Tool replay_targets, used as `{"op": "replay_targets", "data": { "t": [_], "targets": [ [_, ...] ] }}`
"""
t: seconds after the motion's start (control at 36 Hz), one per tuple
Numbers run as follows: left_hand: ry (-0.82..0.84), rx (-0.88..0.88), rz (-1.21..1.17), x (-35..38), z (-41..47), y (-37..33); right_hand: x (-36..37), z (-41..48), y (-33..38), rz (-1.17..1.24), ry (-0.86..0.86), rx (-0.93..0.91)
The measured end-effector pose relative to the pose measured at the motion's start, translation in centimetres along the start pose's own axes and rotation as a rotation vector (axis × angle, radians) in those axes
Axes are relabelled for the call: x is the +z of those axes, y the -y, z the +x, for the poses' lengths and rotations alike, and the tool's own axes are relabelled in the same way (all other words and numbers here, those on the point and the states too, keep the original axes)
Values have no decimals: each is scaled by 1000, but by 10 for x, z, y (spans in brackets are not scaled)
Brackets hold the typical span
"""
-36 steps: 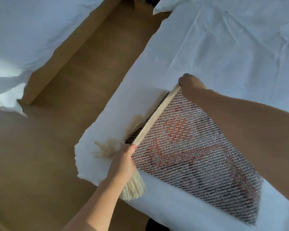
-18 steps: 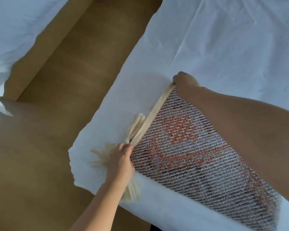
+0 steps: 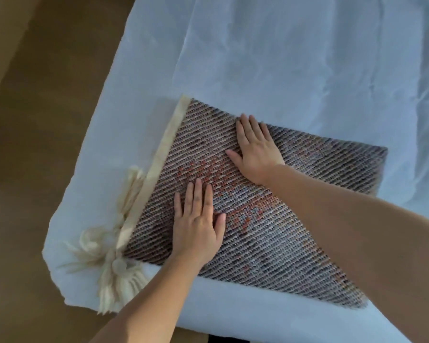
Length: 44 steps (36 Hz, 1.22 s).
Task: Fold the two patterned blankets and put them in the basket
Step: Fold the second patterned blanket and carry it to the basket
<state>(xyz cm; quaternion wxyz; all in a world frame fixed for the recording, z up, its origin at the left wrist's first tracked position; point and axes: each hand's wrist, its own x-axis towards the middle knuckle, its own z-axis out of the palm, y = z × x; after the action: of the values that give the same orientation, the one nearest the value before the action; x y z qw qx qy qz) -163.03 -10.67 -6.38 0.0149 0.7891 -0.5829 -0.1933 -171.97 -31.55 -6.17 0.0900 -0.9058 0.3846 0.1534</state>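
I've let go of the cream edge; my left hand (image 3: 197,224) and right hand (image 3: 256,149) now press flat, fingers spread and gripping nothing, on the blanket (image 3: 295,219), so this fold looks set.

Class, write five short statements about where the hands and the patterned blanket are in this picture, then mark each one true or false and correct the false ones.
1. Both hands lie flat, palms down, on the patterned blanket. True.
2. The left hand pinches the cream tassels. False: it rests open on the woven part, away from the tassels.
3. The blanket lies on a white bed sheet. True.
4. The right hand is farther from the camera than the left hand. True.
5. The blanket is already in a basket. False: it lies on the sheet, and no basket is in view.
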Motion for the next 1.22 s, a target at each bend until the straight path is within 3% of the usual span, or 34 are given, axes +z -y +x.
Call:
{"op": "replay_targets", "data": {
  "t": [0.28, 0.42, 0.81, 0.97, 1.22],
  "targets": [
    [57, 115, 117, 20, 13, -76, 29, -92, -142, 43, 14, 243],
    [68, 174, 141, 29, 18, -106, 40, -133, -196, 106, 12, 453],
    [117, 253, 231, 31, -3, -120, 100, -255, -85, 331, -65, 494],
    [139, 334, 228, 38, -14, -122, 130, -315, -47, 343, 3, 519],
    [177, 546, 213, 53, -17, -176, 89, -270, -112, 686, -143, 594]
  ]
}}
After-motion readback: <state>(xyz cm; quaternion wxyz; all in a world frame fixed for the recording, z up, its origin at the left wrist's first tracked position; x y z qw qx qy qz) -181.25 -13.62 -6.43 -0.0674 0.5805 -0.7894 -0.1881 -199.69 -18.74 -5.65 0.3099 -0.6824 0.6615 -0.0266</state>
